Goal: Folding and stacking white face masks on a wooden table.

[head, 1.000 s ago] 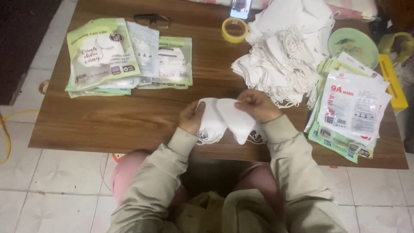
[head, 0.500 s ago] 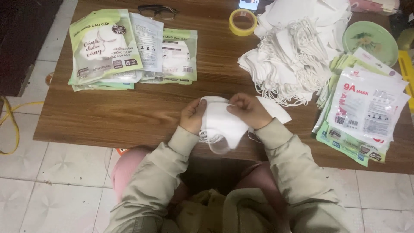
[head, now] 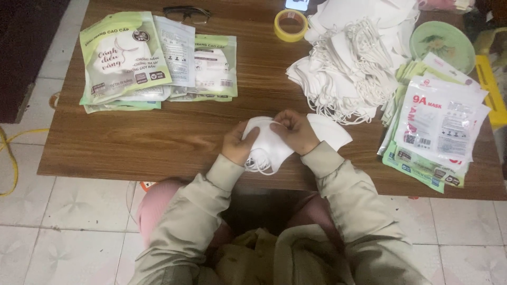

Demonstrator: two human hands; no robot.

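Observation:
My left hand (head: 238,143) and my right hand (head: 294,132) both grip a white face mask (head: 268,146), folded in half, just above the near edge of the wooden table (head: 158,137). Its ear loops hang down below my fingers. Another flat white mask (head: 330,130) lies on the table touching my right hand. A large heap of white masks (head: 354,58) is piled behind my right hand.
Green and white packets (head: 153,60) are stacked at the back left. More empty packets (head: 438,129) lie fanned at the right edge. A yellow tape roll (head: 290,25), dark glasses (head: 187,13) and a green plate (head: 442,43) sit at the back. Tiled floor surrounds the table.
The mask was spread wide between my hands a second ago; now it is folded together and my hands have come close, while the view shifted slightly.

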